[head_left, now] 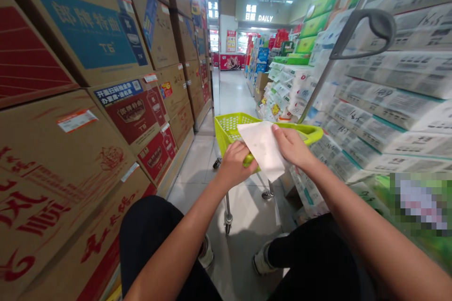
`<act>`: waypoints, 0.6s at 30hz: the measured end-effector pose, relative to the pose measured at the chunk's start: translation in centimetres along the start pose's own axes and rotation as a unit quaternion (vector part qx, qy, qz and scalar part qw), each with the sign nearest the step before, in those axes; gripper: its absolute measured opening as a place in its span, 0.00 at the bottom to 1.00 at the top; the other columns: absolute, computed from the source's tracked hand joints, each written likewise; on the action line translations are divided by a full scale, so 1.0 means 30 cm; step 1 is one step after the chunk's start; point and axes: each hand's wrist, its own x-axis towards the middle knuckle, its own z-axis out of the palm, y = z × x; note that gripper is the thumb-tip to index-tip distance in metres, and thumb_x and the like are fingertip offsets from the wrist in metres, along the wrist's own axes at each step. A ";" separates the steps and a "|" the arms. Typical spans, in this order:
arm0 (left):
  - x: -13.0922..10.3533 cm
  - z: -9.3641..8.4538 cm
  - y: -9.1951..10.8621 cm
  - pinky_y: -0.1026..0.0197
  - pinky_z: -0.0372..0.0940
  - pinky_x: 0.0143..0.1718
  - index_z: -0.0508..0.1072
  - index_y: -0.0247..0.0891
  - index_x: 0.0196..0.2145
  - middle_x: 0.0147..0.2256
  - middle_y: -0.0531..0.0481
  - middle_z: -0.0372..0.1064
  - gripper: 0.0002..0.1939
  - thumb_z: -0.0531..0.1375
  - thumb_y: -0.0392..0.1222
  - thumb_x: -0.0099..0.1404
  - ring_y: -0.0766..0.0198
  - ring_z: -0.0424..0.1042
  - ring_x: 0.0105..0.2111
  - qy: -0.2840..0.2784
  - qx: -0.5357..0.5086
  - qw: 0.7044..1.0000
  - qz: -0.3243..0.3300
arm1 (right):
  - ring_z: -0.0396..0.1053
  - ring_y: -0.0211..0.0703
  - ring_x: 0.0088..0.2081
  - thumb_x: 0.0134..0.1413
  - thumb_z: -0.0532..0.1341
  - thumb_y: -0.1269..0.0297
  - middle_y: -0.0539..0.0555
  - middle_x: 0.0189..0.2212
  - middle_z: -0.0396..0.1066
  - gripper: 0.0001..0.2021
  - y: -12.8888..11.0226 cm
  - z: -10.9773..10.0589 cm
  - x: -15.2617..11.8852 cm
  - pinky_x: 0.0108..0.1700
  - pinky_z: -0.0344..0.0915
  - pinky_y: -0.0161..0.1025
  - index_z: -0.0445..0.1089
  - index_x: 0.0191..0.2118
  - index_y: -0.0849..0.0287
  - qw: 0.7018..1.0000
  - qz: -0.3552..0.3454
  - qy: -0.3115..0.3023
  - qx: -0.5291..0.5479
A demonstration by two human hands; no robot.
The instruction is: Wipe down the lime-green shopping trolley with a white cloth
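Observation:
A white sheet of paper (265, 148) lies tilted over the near rim of a lime-green shopping cart (226, 132). My right hand (291, 146) pinches the sheet's right edge, thumb on top and the other fingers mostly hidden. Just left of the paper, my left hand (236, 163) is closed around the cart's green near bar, thumb toward me. Its fingertips come close to the sheet's left edge, and I cannot tell whether they touch it. Faint marks show on the paper, too blurred to read. The cart's basket has perforated sides and stands on metal legs with casters.
Stacked cardboard cartons (130, 113) wall the left side. Packs of tissue paper (384, 113) pile up on the right. A grey loop handle (367, 33) on a slanted metal pole rises at upper right. Tiled floor (231, 84) runs down the aisle; my knees flank the cart.

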 end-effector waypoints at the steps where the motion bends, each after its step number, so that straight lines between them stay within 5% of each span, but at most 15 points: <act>1: 0.008 0.002 -0.013 0.51 0.61 0.46 0.71 0.41 0.33 0.36 0.46 0.71 0.07 0.55 0.43 0.66 0.56 0.66 0.42 0.000 -0.013 1.000 -0.005 | 0.61 0.39 0.23 0.60 0.50 0.35 0.51 0.20 0.65 0.31 0.003 -0.018 0.013 0.25 0.57 0.37 0.61 0.21 0.57 1.000 0.005 0.008 -0.004; 5: 0.013 0.011 -0.065 0.53 0.60 0.43 0.67 0.41 0.27 0.28 0.49 0.67 0.16 0.48 0.45 0.70 0.58 0.65 0.37 0.043 -0.065 0.996 -0.046 | 0.71 0.47 0.27 0.61 0.51 0.37 0.54 0.24 0.73 0.27 0.020 -0.120 0.070 0.30 0.68 0.43 0.69 0.30 0.57 0.983 0.099 0.027 0.150; 8: 0.000 0.010 -0.095 0.53 0.60 0.41 0.66 0.42 0.24 0.26 0.50 0.64 0.16 0.48 0.44 0.69 0.58 0.65 0.35 0.109 -0.086 0.988 -0.066 | 0.76 0.55 0.35 0.60 0.51 0.41 0.57 0.32 0.78 0.25 0.039 -0.200 0.083 0.39 0.72 0.51 0.72 0.40 0.58 0.961 0.121 -0.017 0.250; 12: -0.020 -0.013 -0.125 0.54 0.60 0.39 0.66 0.41 0.23 0.25 0.50 0.63 0.17 0.49 0.43 0.69 0.59 0.64 0.33 0.153 -0.113 0.979 -0.073 | 0.76 0.59 0.39 0.59 0.51 0.44 0.59 0.34 0.78 0.25 0.070 -0.239 0.050 0.44 0.70 0.58 0.74 0.44 0.61 0.965 0.076 -0.030 0.249; 18: -0.044 -0.054 -0.148 0.54 0.61 0.40 0.66 0.41 0.23 0.25 0.50 0.63 0.19 0.47 0.47 0.70 0.60 0.64 0.32 0.156 -0.110 0.979 -0.073 | 0.75 0.55 0.42 0.60 0.48 0.44 0.59 0.41 0.78 0.27 0.079 -0.259 0.059 0.45 0.69 0.51 0.75 0.45 0.59 0.965 -0.057 0.107 0.231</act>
